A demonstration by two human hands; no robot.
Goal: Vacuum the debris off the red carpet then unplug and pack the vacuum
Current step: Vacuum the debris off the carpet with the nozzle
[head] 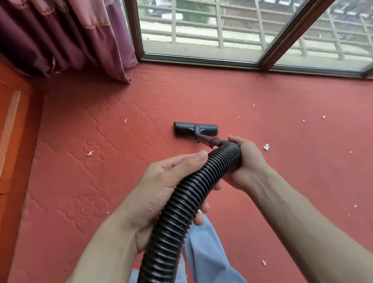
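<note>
We grip the ribbed black hose point(183, 199) with both hands: our left hand point(160, 187) curls around its middle, thumb laid along the top, while our right hand point(248, 161) clasps the bend where it meets the tube point(203, 139). The tube ends in a dark floor head point(187, 128) lying flat on the red carpet point(117, 179). White paper scraps point(266, 146) lie scattered around it, most to the right. Beyond stand a window point(194, 19), a purple curtain point(63, 28) and an orange wooden panel point(1, 121).
</note>
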